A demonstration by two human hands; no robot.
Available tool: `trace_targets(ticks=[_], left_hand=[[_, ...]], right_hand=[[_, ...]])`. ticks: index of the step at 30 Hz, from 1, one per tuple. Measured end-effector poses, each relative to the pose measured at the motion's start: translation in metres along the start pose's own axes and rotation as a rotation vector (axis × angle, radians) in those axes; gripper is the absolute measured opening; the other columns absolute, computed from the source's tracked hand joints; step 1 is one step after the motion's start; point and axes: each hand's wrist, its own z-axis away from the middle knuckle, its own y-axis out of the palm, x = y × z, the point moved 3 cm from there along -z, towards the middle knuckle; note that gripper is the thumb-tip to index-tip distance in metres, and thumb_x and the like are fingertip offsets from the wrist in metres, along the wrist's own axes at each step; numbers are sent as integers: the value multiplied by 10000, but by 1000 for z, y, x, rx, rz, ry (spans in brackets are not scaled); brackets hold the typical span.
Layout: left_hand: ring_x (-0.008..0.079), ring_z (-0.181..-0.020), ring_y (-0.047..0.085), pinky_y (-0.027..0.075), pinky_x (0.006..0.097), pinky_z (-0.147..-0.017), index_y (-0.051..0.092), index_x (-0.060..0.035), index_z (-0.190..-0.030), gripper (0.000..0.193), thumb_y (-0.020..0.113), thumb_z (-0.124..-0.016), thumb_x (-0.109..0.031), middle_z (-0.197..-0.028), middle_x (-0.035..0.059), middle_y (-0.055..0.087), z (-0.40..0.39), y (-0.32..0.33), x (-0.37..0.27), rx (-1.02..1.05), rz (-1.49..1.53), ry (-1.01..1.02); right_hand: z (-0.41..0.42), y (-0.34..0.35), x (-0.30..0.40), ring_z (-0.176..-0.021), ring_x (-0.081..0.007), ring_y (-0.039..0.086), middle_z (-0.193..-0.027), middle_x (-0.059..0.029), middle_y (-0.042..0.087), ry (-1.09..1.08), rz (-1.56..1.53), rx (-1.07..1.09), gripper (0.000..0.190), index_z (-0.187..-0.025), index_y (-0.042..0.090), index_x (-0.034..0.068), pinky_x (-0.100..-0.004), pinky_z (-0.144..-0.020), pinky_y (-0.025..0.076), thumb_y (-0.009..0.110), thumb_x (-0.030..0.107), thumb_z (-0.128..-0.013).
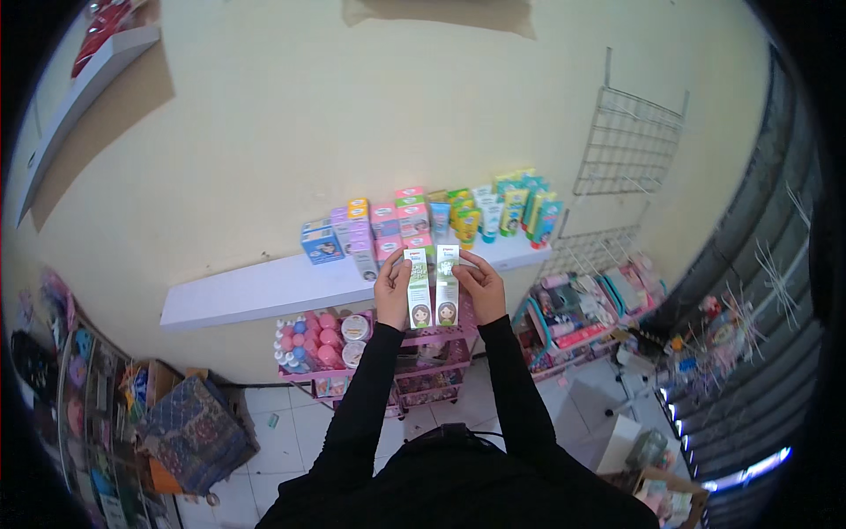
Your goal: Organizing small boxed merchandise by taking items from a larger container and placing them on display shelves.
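Note:
My left hand (394, 291) grips a slim white-and-green carton (418, 297), thumb across its front. A matching carton (447, 294) is in my right hand (482, 284). Both stand upright side by side with a narrow gap, printed faces towards me, each bearing writing and a cartoon face. Beyond them, a white wall shelf (244, 294) carries a blue box (322, 243), purple boxes (361, 248) and pink boxes (384, 221). Yellow tubes (468, 225) and teal tubes (546, 223) stand at its right part. My hands hide some of the shelf's front edge.
Below the shelf, a pink trolley (304, 377) holds bottles with pink caps (328, 336) and round white tubs (355, 327). To the right are a loaded rack (575, 317) and a wire grid (628, 142). A cloth-covered box (198, 430) stands on the floor at left.

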Motion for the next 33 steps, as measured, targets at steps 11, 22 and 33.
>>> trace_targets(ticks=[11,22,33], left_hand=[[45,-733,540,426,179,-633,434,-48,-1222,344,503,-889,-105,-881,60,614,-4,-81,-50,-315,-32,183],[45,-752,521,412,174,-663,417,-53,-1222,387,549,-863,-111,-854,51,604,-26,-158,-74,-306,-234,234],[112,-874,564,463,235,-734,438,-14,-1134,300,533,-876,-134,-984,81,596,-60,-211,-38,-172,-293,83]], right_hand=[[-48,91,-36,-814,-84,577,-899,-55,627,60,43,397,446,-1208,441,32,-203,-664,460,620,67,-801],[-86,171,-28,-779,-115,593,-889,-80,593,-178,334,602,471,-1164,480,97,-225,-676,473,624,39,-719],[-138,204,-56,-702,-188,573,-804,-83,561,-390,1133,744,449,-1051,525,100,-298,-663,469,632,94,-615]])
